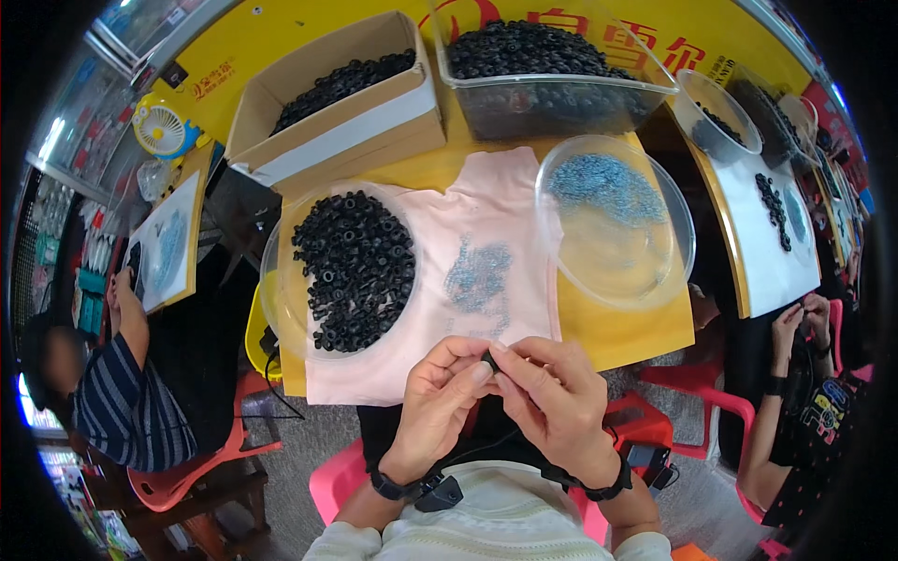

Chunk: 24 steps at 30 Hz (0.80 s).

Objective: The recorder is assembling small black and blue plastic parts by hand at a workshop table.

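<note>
Both my hands met at the table's near edge, left hand (440, 397) and right hand (552, 402) fingertips clamped on one small black ring (489, 361); I judged a steady pinch best.

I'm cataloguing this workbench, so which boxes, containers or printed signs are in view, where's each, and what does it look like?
Cardboard box: far left, brown, white band, black rings inside.
Clear bin: far centre, rectangular, black rings.
Yellow printed surface: under both, red lettering.
</note>
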Each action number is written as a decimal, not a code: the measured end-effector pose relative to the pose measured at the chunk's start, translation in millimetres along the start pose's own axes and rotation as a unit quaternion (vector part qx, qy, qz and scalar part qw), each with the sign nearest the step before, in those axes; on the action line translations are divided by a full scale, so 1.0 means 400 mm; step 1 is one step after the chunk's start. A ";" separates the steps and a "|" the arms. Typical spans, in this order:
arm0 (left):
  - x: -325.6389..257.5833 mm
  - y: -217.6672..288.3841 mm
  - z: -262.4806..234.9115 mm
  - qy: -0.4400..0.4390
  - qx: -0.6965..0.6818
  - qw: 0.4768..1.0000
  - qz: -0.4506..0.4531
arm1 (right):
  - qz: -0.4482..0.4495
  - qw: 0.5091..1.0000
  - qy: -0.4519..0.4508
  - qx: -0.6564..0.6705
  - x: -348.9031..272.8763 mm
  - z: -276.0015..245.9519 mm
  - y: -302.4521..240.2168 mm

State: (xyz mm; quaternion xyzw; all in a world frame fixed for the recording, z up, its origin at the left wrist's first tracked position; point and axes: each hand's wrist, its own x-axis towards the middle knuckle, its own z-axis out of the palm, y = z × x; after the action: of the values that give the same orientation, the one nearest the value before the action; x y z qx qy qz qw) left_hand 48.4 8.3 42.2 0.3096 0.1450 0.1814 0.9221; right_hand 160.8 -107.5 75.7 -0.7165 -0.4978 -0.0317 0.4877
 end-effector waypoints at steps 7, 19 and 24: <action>-0.017 0.016 -0.108 0.007 -0.076 0.997 -0.009 | -0.005 0.993 -0.118 0.004 0.034 0.046 -0.025; -0.056 0.047 -0.205 -0.051 -0.108 0.991 0.066 | 0.068 0.989 -0.134 -0.003 0.195 0.086 -0.019; -0.049 0.044 -0.235 -0.044 -0.099 0.993 0.050 | 0.001 0.978 -0.191 -0.082 0.221 0.202 -0.001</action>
State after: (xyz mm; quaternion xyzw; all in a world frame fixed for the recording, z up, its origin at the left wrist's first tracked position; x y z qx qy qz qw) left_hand -9.1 61.9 -16.0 0.2311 0.0695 0.2272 0.9435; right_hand 169.5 12.0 80.8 -0.7476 -0.5767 0.0656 0.3227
